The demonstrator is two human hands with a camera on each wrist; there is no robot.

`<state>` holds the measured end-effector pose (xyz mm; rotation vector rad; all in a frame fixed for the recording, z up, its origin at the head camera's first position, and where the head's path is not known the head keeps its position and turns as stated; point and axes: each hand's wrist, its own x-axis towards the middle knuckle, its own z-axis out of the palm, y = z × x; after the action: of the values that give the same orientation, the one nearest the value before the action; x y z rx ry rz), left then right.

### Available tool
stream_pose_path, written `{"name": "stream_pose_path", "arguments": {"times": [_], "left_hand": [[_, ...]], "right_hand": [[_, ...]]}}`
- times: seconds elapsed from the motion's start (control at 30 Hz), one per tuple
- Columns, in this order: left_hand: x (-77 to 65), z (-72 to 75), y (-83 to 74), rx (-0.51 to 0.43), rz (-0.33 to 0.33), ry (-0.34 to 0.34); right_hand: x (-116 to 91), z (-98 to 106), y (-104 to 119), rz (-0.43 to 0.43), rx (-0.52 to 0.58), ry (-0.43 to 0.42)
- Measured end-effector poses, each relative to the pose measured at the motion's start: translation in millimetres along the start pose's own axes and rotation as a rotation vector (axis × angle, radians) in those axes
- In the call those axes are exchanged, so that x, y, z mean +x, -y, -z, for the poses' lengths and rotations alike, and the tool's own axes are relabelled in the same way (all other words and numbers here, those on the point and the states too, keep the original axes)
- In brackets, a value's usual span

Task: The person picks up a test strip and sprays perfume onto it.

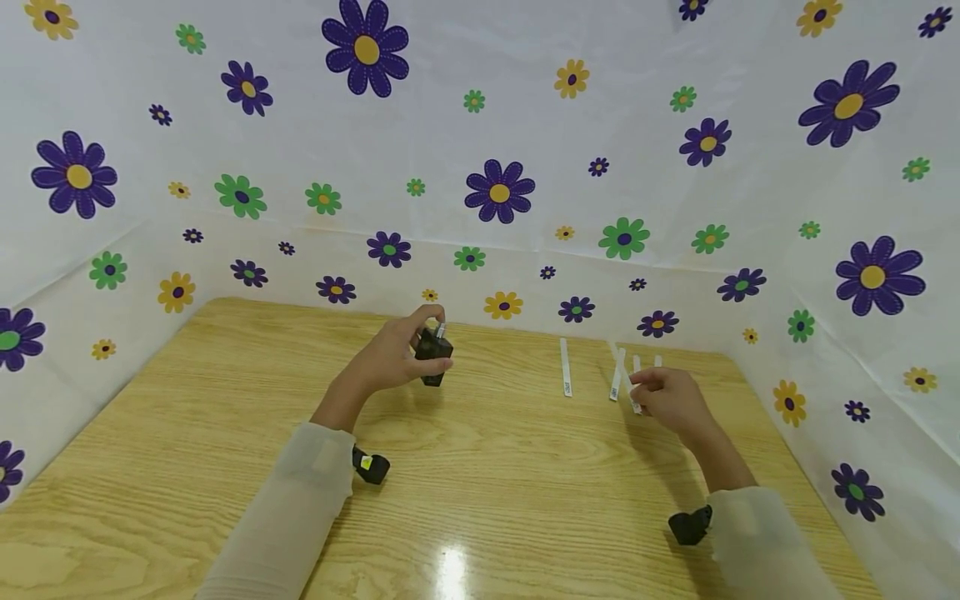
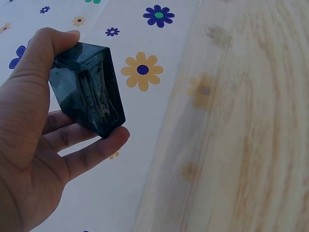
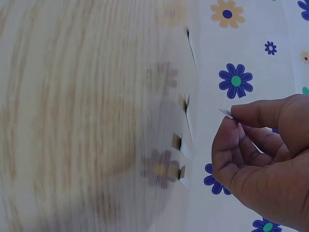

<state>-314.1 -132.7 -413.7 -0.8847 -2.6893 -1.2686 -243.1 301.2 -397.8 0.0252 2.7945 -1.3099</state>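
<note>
My left hand grips a dark perfume bottle above the table, with a silvery neck showing at its top. In the left wrist view the bottle is dark, translucent, angular glass, held between thumb and fingers. On the right, my right hand pinches a narrow white paper strip between thumb and finger. Only a small end of this strip shows in the right wrist view. Near that hand several similar strips lie on the table, including a separate paper strip farther left, with small dark writing at its near end.
The wooden table runs back to a white flower-printed sheet, which also rises along both sides. Black wrist cameras sit at the left cuff and the right cuff.
</note>
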Motion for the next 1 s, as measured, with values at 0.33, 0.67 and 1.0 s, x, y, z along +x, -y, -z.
{"name": "stream_pose_path", "arguments": {"times": [0.33,0.67,1.0], "left_hand": [[-1.2,-0.8,0.1,0.007,-0.016,-0.004],[-0.7,0.1,-0.7,0.012,-0.017,-0.002],[-0.7,0.3,-2.4,0.005,-0.012,0.001]], "right_hand": [[4,-17,4,0.052,-0.013,0.023],[6,-31,16,0.090,-0.040,0.023],[9,-45,25,0.143,-0.024,0.051]]}}
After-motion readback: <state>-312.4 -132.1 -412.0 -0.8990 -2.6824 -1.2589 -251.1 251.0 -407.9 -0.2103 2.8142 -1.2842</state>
